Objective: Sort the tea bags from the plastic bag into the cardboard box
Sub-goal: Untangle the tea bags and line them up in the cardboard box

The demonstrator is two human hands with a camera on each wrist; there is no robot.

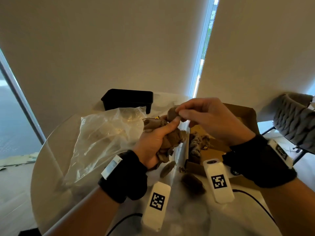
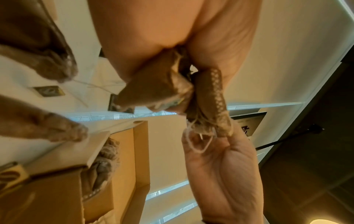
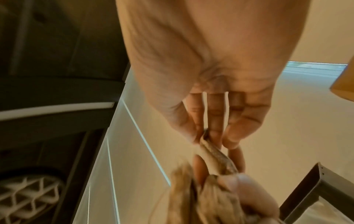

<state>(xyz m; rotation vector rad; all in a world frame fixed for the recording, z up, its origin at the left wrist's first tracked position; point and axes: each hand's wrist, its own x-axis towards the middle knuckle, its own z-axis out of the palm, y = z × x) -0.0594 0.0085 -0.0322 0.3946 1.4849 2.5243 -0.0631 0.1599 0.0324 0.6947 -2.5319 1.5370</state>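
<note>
The left hand (image 1: 154, 140) is clenched round a bunch of tea bags (image 1: 167, 142), held above the worktop (image 1: 51, 150) approx. at frame centre. The right hand (image 1: 209, 120) pinches one tea bag (image 1: 172, 114) at the top of that bunch, thumb and fingertips closed on it; the two hands touch at that point. In the right wrist view the fingers (image 3: 214, 115) close on the edge of a bag, with the bunch just below. In the left wrist view the left hand (image 2: 153, 37) grips the bags, strings hanging loose. The plastic bag (image 1: 102, 140) lies crumpled on the worktop at 9 o'clock of the hands, mouth toward them. The box (image 1: 242, 116) stands open at 3 o'clock, under the right hand, w/ a row of tea bags (image 1: 196, 145) along its near-left wall. Two loose bags (image 1: 167, 169) lie on the worktop at 6 o'clock, beside the box corner. A black tray (image 1: 127, 99) sits at 11 o'clock, behind the plastic bag. A grey chair (image 1: 296, 120) stands far right.
</note>
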